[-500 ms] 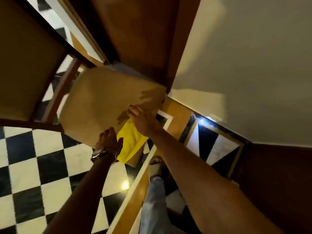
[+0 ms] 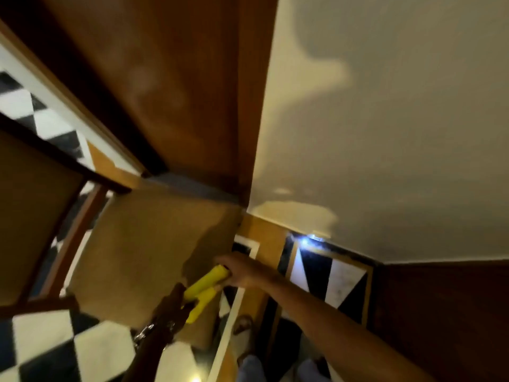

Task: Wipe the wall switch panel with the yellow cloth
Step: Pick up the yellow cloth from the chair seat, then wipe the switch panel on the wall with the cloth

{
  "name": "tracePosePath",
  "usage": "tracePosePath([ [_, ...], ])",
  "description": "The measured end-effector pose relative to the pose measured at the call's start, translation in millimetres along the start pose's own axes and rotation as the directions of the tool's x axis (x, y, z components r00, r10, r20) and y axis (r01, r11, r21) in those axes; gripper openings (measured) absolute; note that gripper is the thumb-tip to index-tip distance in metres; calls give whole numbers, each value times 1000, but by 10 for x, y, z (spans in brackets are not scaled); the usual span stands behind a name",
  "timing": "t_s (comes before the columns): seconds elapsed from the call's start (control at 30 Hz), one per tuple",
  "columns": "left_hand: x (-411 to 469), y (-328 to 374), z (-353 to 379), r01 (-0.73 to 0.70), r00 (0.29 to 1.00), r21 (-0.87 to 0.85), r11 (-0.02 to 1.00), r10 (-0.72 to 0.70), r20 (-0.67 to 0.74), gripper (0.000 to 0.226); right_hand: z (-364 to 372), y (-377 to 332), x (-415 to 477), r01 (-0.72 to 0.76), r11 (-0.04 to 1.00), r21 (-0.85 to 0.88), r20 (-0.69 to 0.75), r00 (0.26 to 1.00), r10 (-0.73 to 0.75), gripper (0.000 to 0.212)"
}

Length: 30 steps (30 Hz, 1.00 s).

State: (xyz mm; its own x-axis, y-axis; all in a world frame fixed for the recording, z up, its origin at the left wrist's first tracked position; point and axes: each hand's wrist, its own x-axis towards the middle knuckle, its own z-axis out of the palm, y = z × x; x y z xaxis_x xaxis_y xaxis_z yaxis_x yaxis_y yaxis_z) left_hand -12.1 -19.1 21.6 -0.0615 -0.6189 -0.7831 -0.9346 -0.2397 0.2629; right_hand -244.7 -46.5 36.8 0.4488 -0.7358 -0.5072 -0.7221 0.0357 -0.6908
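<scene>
The yellow cloth (image 2: 205,289) is folded into a narrow strip and stretched between both hands, just above the front corner of a tan chair seat (image 2: 143,244). My right hand (image 2: 237,271) grips its upper end. My left hand (image 2: 172,303), with a metal bracelet at the wrist, holds its lower end. No wall switch panel shows anywhere in the head view; the cream wall (image 2: 385,133) on the right is bare.
A wooden door (image 2: 170,78) and its frame fill the upper middle. A wooden chair back (image 2: 33,210) stands at the left. Below lies a black-and-white chequered floor (image 2: 55,348), with dark wood panelling (image 2: 440,312) at the lower right and my feet near the bottom edge.
The cloth lay spread on the chair seat under my hands; now it is lifted and folded narrow between both hands. The camera has tilted upward, showing more door and wall.
</scene>
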Motion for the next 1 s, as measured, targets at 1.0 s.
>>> tracePosePath([
  [1.0, -3991, 5796, -2632, -88, -485, 979, -183, 866, 119, 52, -3656, -840, -4050, -337, 915, 224, -891, -452, 51, 41],
])
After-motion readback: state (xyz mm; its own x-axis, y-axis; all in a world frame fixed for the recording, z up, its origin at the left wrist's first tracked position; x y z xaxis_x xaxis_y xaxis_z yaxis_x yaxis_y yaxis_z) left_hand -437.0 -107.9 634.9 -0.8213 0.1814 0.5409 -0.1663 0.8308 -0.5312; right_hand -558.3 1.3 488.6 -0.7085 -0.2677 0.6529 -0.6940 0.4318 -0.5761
